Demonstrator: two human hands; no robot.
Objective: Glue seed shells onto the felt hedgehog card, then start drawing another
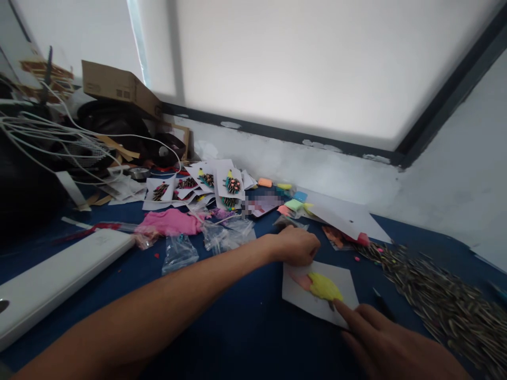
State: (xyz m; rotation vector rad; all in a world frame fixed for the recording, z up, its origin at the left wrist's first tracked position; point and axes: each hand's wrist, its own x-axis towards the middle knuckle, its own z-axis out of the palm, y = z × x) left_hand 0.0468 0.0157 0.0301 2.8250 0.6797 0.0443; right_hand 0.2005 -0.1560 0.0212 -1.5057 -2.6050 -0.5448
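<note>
Pressing down on yellow clay (325, 286) with right hand (390, 343), index fingertip (337, 304) on its lower edge, other fingers curled loosely, nothing grasped. Yellow clay sitting on white card (348, 282), flattened, overlapping a pink clay patch (301, 279) toward card's left side. Pinning card's upper left corner with left hand (295, 245), fingers curled under in a loose fist, knuckles up; whether anything held inside cannot be told. Left forearm (158, 301) crossing from lower left over blue tablecloth (237, 327). Card lying flat on cloth, front centre-right, between both hands.

Right of card: large heap of striped sunflower seeds (443, 301) spread toward right edge, black pen (382, 303) lying just beside right hand. Above card: loose white paper sheets (348, 216), small clay lumps in orange (265, 182), yellow, green (293, 205), blue (300, 196) near wall. Behind left hand: crumpled clear plastic bags (222, 235), pink clay slab (170, 222) in wrap. Further back: stack of white cards with seed-and-clay figures (233, 184). Far left: white flat device (55, 277) on cloth, tangle of white cables (47, 137), cardboard box (119, 89), dark bag behind. Frosted window (309, 63) above white wall ledge.
</note>
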